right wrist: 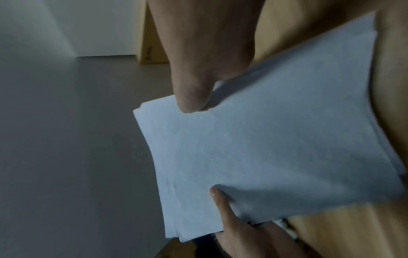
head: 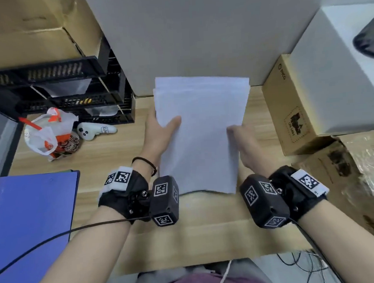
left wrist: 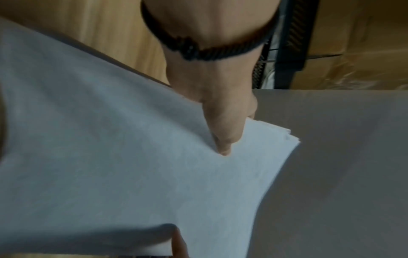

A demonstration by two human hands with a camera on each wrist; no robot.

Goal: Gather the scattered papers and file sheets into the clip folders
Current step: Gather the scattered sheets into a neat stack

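A wooden desk (head: 108, 159) is hemmed by cardboard boxes (head: 289, 113) right and black trays (head: 69, 91) left. Above its bare middle, the left hand (head: 159, 130) and right hand (head: 240, 138) pinch the paper stack (head: 203, 129) by its side edges. A blue folder (head: 28, 216) lies at the left edge.

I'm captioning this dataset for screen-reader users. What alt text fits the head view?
Two hands, left hand and right hand, hold a stack of white papers by its side edges over a wooden desk. A closed blue folder lies at the left.
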